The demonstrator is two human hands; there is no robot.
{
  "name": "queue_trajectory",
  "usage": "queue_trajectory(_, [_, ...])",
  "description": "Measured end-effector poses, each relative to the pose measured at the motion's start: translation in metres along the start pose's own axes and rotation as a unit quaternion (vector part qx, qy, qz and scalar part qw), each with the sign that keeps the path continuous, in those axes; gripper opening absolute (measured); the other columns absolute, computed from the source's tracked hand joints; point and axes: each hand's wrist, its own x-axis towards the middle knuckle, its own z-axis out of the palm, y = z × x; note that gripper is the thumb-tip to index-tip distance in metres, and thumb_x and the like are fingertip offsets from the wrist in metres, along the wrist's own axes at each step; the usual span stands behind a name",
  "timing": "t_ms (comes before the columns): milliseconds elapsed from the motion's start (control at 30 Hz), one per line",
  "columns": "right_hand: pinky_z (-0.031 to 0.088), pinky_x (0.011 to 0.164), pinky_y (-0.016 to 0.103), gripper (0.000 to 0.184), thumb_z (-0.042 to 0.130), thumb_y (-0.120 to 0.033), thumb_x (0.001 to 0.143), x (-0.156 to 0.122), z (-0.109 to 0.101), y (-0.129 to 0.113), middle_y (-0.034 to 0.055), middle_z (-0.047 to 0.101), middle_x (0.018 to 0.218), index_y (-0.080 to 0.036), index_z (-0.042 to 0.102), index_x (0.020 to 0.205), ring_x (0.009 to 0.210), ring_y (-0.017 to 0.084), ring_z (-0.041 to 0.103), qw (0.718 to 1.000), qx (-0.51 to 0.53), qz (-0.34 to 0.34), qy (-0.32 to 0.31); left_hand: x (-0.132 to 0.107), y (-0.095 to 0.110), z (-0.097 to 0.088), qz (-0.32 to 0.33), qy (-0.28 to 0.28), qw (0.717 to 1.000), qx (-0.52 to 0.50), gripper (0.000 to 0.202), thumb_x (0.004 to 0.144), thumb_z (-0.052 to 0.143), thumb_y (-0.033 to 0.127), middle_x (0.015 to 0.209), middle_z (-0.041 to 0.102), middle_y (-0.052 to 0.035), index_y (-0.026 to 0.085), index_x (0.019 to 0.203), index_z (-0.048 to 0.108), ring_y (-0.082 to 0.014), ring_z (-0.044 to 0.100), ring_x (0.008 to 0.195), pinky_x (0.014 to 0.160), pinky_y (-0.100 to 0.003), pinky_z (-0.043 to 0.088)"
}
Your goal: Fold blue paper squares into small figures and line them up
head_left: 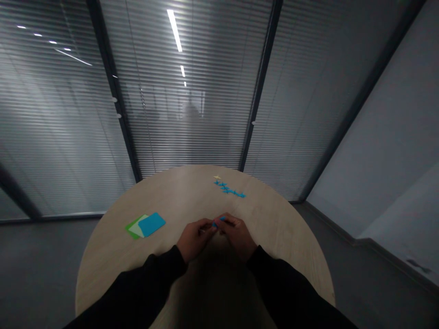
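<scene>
Left hand [195, 238] and right hand [237, 236], fingers curled and closed, pinch a small blue paper piece [217, 222] over a round wooden table [178, 196]. Small blue paper stars [229, 189] lie in a row beyond the right hand; blue and green paper sheets [147, 225] sit left of the left hand.

Nothing can be read anywhere: the blue paper piece [218, 222] and coloured cards [152, 224] seem unmarked, though the view is dim.

- We are losing the blue piece [219, 221] between the left hand [195, 238] and right hand [238, 235].
- We are barely resolving the tiny blue shapes [229, 188] on the table [185, 201].
- We are seeing black sleeves [137, 292] cut off below.
- We are getting only a blur [191, 112] behind the blinds [68, 114].
</scene>
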Motion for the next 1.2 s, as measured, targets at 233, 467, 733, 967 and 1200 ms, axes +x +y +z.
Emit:
queue_trajectory(233, [0.044, 0.065, 0.027, 0.024, 0.07, -0.041, 0.08, 0.005, -0.007, 0.0, 0.0016, 0.063, 0.073, -0.017, 0.073, 0.077, 0.069, 0.015, 0.055, 0.996, -0.077, -0.03, -0.035, -0.001, 0.002, -0.003, -0.006, 0.037, 0.995, 0.098, 0.029, 0.09, 0.052, 0.034, 0.07, 0.073, -0.0043, 0.019, 0.078, 0.073, -0.0186, 0.062, 0.065, 0.065, -0.028, 0.042])
queue_trajectory(467, [0.044, 0.067, 0.029, 0.021, 0.071, -0.038, 0.08, 0.005, -0.012, -0.003, 0.0021, 0.065, 0.073, -0.019, 0.076, 0.076, 0.072, 0.017, 0.058, 0.99, -0.128, -0.055, -0.027, 0.001, 0.001, -0.009, 0.027, 0.031, 0.979, 0.199, 0.027, 0.091, 0.051, 0.025, 0.076, 0.074, -0.0058, 0.021, 0.077, 0.073, -0.0203, 0.065, 0.071, 0.068, -0.029, 0.041])
queue_trajectory(733, [0.039, 0.057, 0.027, 0.031, 0.073, -0.047, 0.078, 0.009, -0.018, 0.008, -0.0006, 0.06, 0.062, -0.016, 0.075, 0.082, 0.06, 0.014, 0.051, 0.997, -0.073, 0.005, 0.007, 0.006, -0.002, -0.014, -0.012, 0.009, 0.992, 0.125, 0.032, 0.092, 0.051, 0.036, 0.072, 0.073, -0.0055, 0.018, 0.082, 0.075, -0.0196, 0.063, 0.065, 0.064, -0.029, 0.042])
queue_trajectory(967, [0.035, 0.054, 0.025, 0.038, 0.074, -0.053, 0.076, 0.01, -0.024, 0.008, -0.0016, 0.057, 0.061, -0.015, 0.074, 0.078, 0.057, 0.012, 0.046, 0.996, -0.089, 0.016, -0.009, 0.007, -0.003, -0.016, 0.026, 0.04, 0.989, 0.141, 0.027, 0.091, 0.051, 0.029, 0.075, 0.074, -0.0068, 0.019, 0.077, 0.071, -0.0205, 0.065, 0.07, 0.069, -0.031, 0.044])
queue_trajectory(1200, [0.034, 0.053, 0.025, 0.039, 0.071, -0.054, 0.077, 0.009, -0.024, 0.011, -0.0027, 0.054, 0.059, -0.016, 0.068, 0.07, 0.055, 0.011, 0.044, 0.996, -0.089, 0.013, -0.003, 0.008, -0.002, -0.012, -0.012, 0.001, 1.0, 0.027, 0.036, 0.089, 0.059, 0.044, 0.093, 0.077, -0.0101, 0.017, 0.107, 0.073, -0.0212, 0.068, 0.076, 0.068, -0.03, 0.05])
